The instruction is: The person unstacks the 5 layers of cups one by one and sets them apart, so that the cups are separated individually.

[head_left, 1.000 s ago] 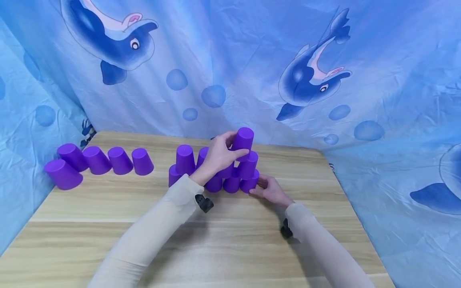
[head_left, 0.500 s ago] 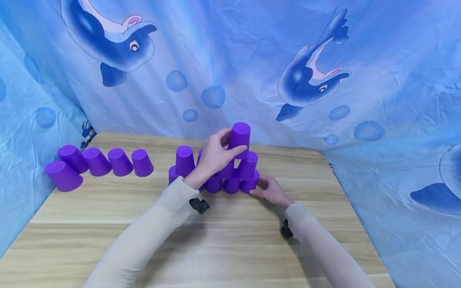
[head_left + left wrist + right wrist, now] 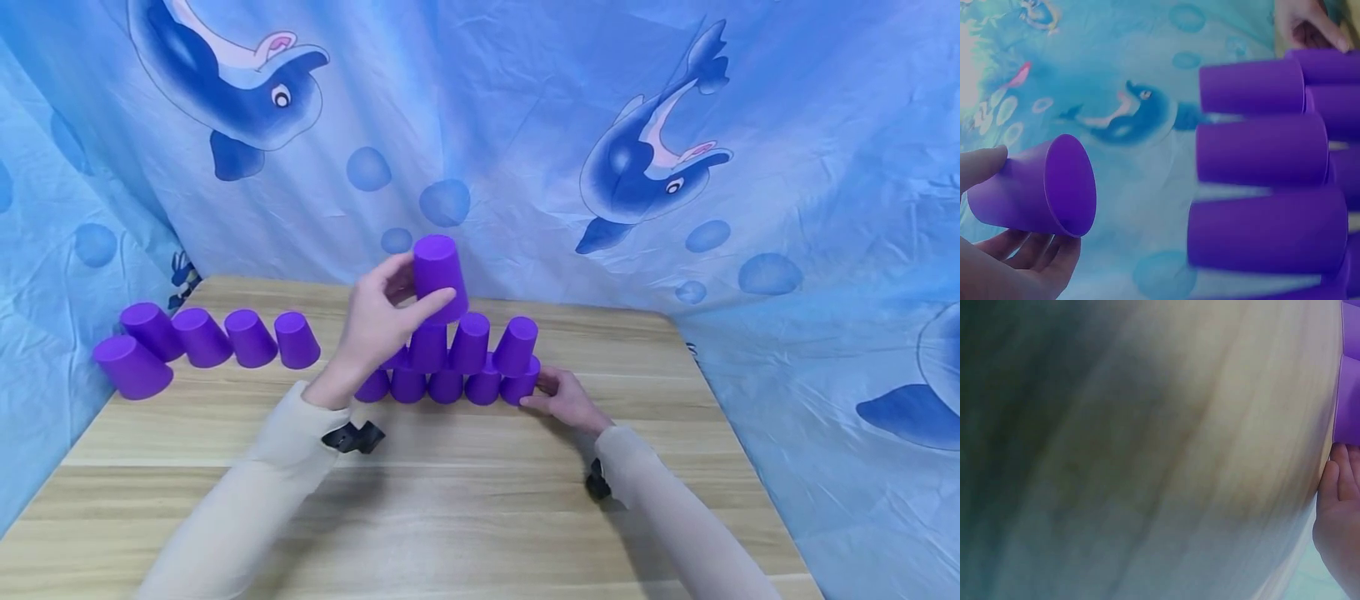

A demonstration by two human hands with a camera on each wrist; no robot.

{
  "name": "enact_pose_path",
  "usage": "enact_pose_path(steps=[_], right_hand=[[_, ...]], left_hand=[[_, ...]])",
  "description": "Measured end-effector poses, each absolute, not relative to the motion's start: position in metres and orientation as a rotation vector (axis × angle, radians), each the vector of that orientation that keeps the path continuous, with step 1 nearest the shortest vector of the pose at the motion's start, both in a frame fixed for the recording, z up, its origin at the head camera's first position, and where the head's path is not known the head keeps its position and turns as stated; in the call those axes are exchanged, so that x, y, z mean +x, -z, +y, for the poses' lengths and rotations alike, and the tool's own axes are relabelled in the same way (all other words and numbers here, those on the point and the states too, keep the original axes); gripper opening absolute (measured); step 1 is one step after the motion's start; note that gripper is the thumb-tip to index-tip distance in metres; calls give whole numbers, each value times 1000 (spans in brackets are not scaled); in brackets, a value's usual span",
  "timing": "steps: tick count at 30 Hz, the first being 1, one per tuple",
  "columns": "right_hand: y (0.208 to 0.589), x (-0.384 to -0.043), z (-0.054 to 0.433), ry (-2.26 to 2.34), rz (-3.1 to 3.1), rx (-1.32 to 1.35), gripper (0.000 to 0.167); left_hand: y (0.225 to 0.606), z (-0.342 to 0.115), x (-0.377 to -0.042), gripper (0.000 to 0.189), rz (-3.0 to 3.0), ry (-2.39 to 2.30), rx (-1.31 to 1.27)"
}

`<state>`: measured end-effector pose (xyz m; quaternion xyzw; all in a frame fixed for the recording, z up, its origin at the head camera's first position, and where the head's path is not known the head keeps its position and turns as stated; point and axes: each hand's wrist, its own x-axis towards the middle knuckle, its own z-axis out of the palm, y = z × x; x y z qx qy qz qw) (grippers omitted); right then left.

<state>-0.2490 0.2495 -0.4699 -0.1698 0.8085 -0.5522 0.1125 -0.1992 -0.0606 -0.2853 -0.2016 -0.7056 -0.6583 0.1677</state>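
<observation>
My left hand (image 3: 378, 321) grips a purple cup (image 3: 438, 279), mouth downward, above the upper row of stacked cups. Thumb and fingers lie on opposite sides of it, and its open mouth shows in the left wrist view. Below stand two tiers of upturned purple cups: an upper row with a cup (image 3: 471, 343) near its right end, and a bottom row with a cup (image 3: 446, 387) mid-row. The left end of the stack is partly hidden by my left hand. My right hand (image 3: 570, 402) rests with extended fingers against the rightmost bottom cup (image 3: 517, 389).
Several more upturned purple cups (image 3: 250, 339) stand in a group at the table's left. The wooden table (image 3: 480, 500) runs back to a blue curtain (image 3: 525, 125) printed with dolphins. Black cameras sit on both wrists.
My left hand has lifted the cup from close over the right part of the upper row and carried it left and up. My right hand has stayed by the end cup.
</observation>
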Motion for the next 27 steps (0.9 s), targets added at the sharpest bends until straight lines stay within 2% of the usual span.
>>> enact_pose_path(steps=[7, 21, 27], right_hand=[[465, -245, 249, 1592, 2392, -484, 50], [460, -245, 246, 1576, 2388, -470, 51], [474, -251, 249, 1569, 2403, -474, 51]], left_hand=[[308, -105, -210, 51, -2009, 1819, -404], [339, -174, -196, 53, -2207, 1574, -88], [358, -197, -194, 53, -2226, 1546, -26]])
